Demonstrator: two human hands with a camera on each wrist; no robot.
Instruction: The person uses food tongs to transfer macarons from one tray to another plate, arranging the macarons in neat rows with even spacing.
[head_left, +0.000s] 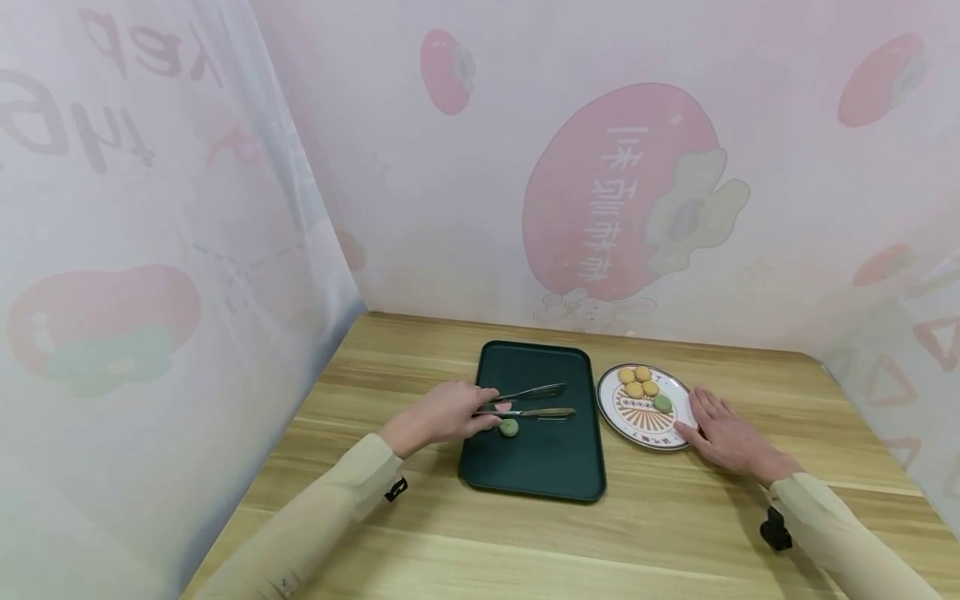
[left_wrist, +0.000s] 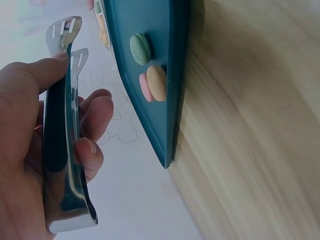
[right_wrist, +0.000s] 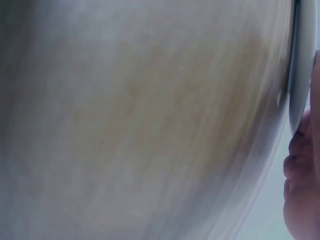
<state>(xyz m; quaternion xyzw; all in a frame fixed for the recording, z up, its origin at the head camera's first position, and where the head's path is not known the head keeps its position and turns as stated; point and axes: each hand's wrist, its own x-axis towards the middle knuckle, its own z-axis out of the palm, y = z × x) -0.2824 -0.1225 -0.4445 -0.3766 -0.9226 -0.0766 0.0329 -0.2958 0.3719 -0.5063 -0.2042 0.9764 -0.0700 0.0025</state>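
My left hand (head_left: 448, 412) grips a pair of metal tongs (left_wrist: 56, 130) over the dark green tray (head_left: 532, 467), thumb on one arm and fingers along the other. The tong tips stand apart with nothing between them. On the tray lie a green macaron (left_wrist: 140, 49) and, beside it, a macaron with pink (left_wrist: 146, 87) and tan (left_wrist: 157, 83) halves or pieces close together. My right hand (head_left: 731, 437) rests at the right rim of a white patterned plate (head_left: 613, 410), its fingers extended. That plate bears several yellow macarons (head_left: 634, 389) and one green macaron (head_left: 662, 403).
Tray and plate stand side by side on a wood-grain table (head_left: 495, 542). Pale printed curtains (head_left: 480, 208) hang behind the table and along its sides. Black wrist straps (head_left: 776, 530) show below the sleeves.
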